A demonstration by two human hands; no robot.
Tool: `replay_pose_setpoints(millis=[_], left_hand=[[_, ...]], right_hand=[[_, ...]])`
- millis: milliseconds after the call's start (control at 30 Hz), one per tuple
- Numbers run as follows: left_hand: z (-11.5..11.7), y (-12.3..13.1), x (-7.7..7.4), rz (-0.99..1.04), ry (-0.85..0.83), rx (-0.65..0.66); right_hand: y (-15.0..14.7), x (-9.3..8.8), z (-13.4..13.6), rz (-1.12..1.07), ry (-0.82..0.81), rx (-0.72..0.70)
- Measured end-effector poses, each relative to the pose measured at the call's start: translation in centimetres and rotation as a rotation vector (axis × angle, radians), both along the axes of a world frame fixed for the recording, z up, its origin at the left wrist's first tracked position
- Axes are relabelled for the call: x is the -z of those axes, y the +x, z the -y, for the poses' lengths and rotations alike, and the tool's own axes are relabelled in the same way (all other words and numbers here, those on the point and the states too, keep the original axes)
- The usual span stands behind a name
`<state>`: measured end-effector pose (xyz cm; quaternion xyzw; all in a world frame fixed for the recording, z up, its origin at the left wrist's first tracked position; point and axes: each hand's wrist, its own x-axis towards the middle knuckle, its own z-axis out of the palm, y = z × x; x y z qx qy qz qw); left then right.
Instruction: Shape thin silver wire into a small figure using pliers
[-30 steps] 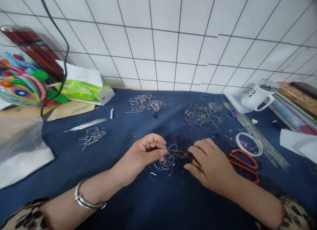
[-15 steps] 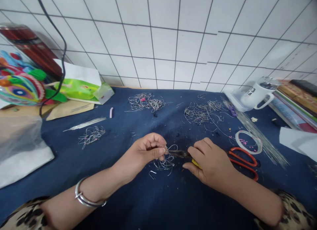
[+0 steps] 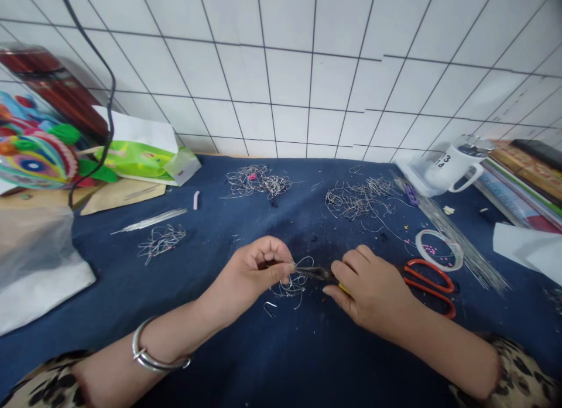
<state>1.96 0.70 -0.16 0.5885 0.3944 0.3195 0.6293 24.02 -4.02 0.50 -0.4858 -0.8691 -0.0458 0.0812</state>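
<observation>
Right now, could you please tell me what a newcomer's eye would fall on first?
Probably the yellow-handled pliers in the right hand, tips at the left hand near the centre. Then the red-handled scissors beside the right hand, and the colourful big-eyed toy at far left.

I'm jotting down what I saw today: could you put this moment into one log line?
left hand: pinching thin wire | right hand: gripping yellow-handled pliers, tips at left fingertips | nearby: red-handled scissors

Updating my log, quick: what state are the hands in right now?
Left hand: closed, pinching thin wire between thumb and fingers.
Right hand: closed around the handles of the pliers.
</observation>
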Motion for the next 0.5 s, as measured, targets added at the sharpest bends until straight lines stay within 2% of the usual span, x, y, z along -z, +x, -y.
replay_pose_setpoints(millis=[333, 500], left_hand=[[0.36, 0.06, 0.17, -0.051, 0.023, -0.046], [0.18, 0.04, 0.15, -0.016, -0.008, -0.025]], right_hand=[[-0.12, -0.05, 0.21, 0.001, 0.026, 0.006], [0.02, 0.03, 0.14, -0.055, 0.011, -0.011]])
